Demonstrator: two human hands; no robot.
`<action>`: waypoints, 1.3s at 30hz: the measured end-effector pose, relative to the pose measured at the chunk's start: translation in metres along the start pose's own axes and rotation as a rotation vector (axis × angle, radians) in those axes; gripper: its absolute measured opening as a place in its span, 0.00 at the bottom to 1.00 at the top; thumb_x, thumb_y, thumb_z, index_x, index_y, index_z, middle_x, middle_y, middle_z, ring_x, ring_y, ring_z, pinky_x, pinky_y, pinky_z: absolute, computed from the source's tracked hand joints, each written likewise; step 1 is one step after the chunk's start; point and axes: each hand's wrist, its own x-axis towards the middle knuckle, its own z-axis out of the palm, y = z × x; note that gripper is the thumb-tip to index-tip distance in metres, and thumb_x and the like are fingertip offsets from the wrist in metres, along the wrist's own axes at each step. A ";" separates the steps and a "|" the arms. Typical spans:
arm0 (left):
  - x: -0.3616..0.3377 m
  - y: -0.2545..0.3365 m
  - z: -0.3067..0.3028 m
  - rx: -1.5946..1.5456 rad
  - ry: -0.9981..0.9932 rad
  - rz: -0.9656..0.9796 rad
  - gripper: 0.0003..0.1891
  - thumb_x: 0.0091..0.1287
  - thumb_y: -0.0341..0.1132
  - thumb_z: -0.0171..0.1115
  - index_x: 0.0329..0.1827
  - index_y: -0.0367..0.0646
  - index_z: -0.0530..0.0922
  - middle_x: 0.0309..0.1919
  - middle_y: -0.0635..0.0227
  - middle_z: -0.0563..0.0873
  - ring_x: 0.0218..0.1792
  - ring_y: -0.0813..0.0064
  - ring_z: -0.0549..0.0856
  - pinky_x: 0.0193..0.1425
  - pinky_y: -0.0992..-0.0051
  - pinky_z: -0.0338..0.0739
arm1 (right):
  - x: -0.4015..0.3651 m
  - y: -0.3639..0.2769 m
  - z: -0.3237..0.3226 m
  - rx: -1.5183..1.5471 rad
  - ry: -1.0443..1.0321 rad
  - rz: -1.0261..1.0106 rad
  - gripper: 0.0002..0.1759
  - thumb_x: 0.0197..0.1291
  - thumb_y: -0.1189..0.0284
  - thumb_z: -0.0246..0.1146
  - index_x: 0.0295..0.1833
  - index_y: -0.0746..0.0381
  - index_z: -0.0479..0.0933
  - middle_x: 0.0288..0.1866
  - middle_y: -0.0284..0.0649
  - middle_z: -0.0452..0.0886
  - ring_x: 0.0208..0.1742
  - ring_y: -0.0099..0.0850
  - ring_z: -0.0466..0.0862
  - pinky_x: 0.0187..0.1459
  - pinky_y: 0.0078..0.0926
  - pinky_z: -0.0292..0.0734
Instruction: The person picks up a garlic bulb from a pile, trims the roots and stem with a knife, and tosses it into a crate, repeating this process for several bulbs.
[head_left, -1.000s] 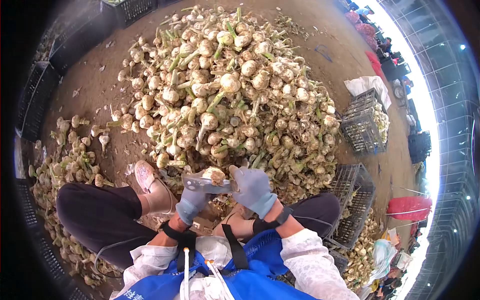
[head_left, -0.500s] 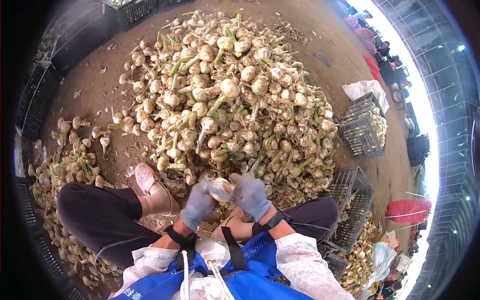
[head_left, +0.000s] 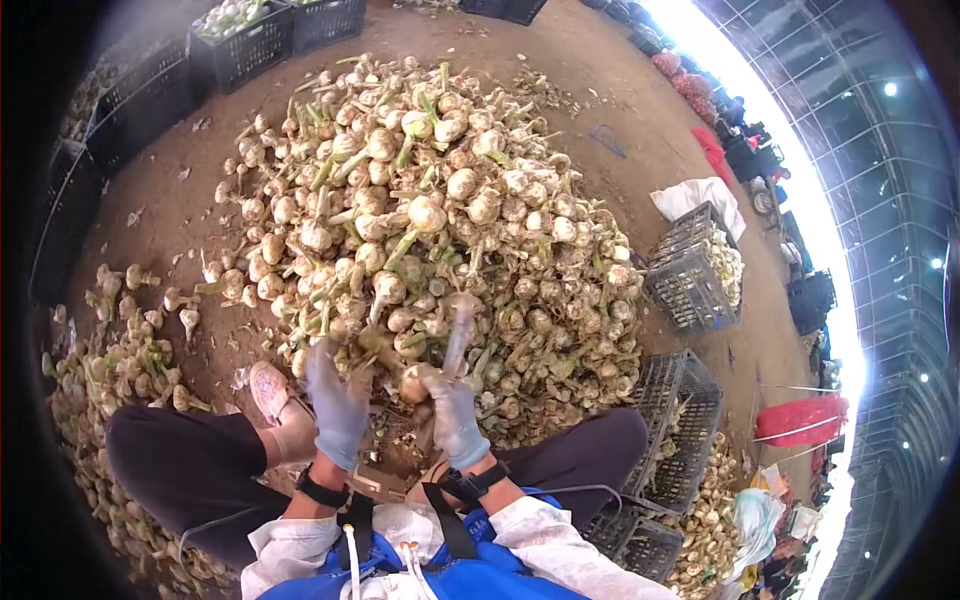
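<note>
One head-worn camera looks forward and steeply down over the person's chest. It sits close above the left hand (head_left: 338, 405) and right hand (head_left: 452, 418), its round wide-angle view reaching the garlic pile (head_left: 430, 220) and crates (head_left: 690, 280) beyond.

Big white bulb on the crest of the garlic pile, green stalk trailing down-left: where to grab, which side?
Probably the green stalk just under the bulb, fingers coming from above and closing across it. The bulb is round and nested among neighbours in the pile; the stalk lies exposed on top, a narrow handle.
</note>
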 end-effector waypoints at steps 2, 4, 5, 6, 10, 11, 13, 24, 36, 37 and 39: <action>-0.020 -0.014 0.013 -1.216 -0.217 -1.091 0.10 0.60 0.26 0.59 0.45 0.38 0.76 0.35 0.71 0.81 0.34 0.78 0.78 0.42 0.77 0.73 | 0.001 0.010 0.004 0.154 0.062 0.060 0.22 0.57 0.61 0.66 0.49 0.69 0.77 0.25 0.29 0.78 0.27 0.17 0.74 0.27 0.17 0.69; -0.037 -0.017 0.025 -1.121 -0.245 -1.033 0.10 0.62 0.24 0.54 0.46 0.34 0.76 0.38 0.68 0.83 0.35 0.81 0.80 0.34 0.83 0.76 | -0.005 0.010 0.007 -0.372 -0.060 -0.221 0.21 0.58 0.62 0.65 0.48 0.69 0.78 0.24 0.29 0.77 0.24 0.18 0.74 0.25 0.17 0.69; -0.035 -0.017 0.023 -1.084 -0.257 -0.969 0.11 0.61 0.23 0.52 0.45 0.34 0.77 0.37 0.68 0.83 0.33 0.81 0.80 0.34 0.83 0.76 | -0.013 -0.011 0.003 -0.558 -0.061 -0.131 0.20 0.58 0.61 0.65 0.47 0.66 0.78 0.25 0.32 0.79 0.25 0.22 0.77 0.26 0.20 0.72; -0.030 -0.018 0.022 -1.053 -0.264 -0.892 0.12 0.59 0.21 0.50 0.44 0.34 0.77 0.35 0.68 0.83 0.31 0.80 0.80 0.33 0.83 0.76 | -0.011 -0.014 -0.011 -0.720 0.011 -0.371 0.20 0.55 0.61 0.65 0.49 0.62 0.77 0.28 0.39 0.82 0.28 0.29 0.81 0.29 0.26 0.74; -0.037 -0.031 0.035 -0.479 -0.502 -0.345 0.12 0.56 0.25 0.54 0.41 0.39 0.80 0.30 0.59 0.84 0.27 0.70 0.82 0.34 0.72 0.77 | -0.026 -0.077 -0.004 -1.243 -0.014 -0.605 0.18 0.51 0.66 0.64 0.49 0.58 0.77 0.35 0.45 0.82 0.32 0.42 0.82 0.34 0.34 0.77; -0.034 -0.026 0.037 -0.484 -0.515 -0.343 0.12 0.56 0.25 0.54 0.41 0.39 0.80 0.30 0.59 0.84 0.27 0.70 0.82 0.34 0.72 0.77 | -0.027 -0.086 0.001 -1.333 -0.052 -0.617 0.17 0.50 0.67 0.63 0.47 0.57 0.77 0.36 0.45 0.82 0.33 0.46 0.81 0.36 0.36 0.77; -0.023 -0.007 0.030 -0.431 -0.420 -0.248 0.12 0.52 0.29 0.59 0.41 0.42 0.80 0.30 0.56 0.83 0.29 0.61 0.83 0.35 0.70 0.77 | -0.014 -0.083 -0.002 -1.344 -0.046 -0.590 0.16 0.50 0.67 0.62 0.47 0.56 0.78 0.37 0.45 0.82 0.35 0.46 0.81 0.37 0.37 0.77; 0.045 -0.115 -0.140 -1.374 0.697 -0.403 0.24 0.68 0.44 0.51 0.63 0.43 0.64 0.51 0.66 0.76 0.48 0.76 0.77 0.40 0.76 0.75 | 0.092 -0.106 -0.057 -0.934 0.476 -0.545 0.21 0.51 0.59 0.62 0.43 0.65 0.80 0.40 0.48 0.84 0.40 0.40 0.84 0.45 0.29 0.76; 0.047 -0.032 -0.066 -1.542 0.035 -1.041 0.12 0.70 0.44 0.50 0.43 0.45 0.76 0.31 0.72 0.80 0.33 0.77 0.79 0.31 0.80 0.71 | 0.205 -0.177 -0.008 -1.291 0.600 -0.622 0.35 0.46 0.65 0.68 0.61 0.65 0.67 0.61 0.53 0.69 0.51 0.49 0.78 0.51 0.37 0.74; 0.039 -0.034 -0.051 -1.536 -0.015 -1.034 0.14 0.69 0.44 0.51 0.43 0.43 0.76 0.31 0.69 0.81 0.33 0.74 0.80 0.33 0.77 0.73 | 0.202 -0.177 -0.008 -1.312 0.582 -0.553 0.36 0.47 0.65 0.66 0.63 0.64 0.64 0.60 0.53 0.69 0.51 0.50 0.77 0.50 0.39 0.75; 0.020 -0.041 -0.026 -1.478 -0.076 -1.122 0.15 0.69 0.45 0.51 0.46 0.41 0.75 0.34 0.66 0.82 0.32 0.71 0.81 0.33 0.75 0.74 | 0.199 -0.173 -0.011 -1.343 0.555 -0.488 0.37 0.48 0.66 0.65 0.64 0.63 0.61 0.59 0.54 0.68 0.52 0.51 0.77 0.50 0.41 0.75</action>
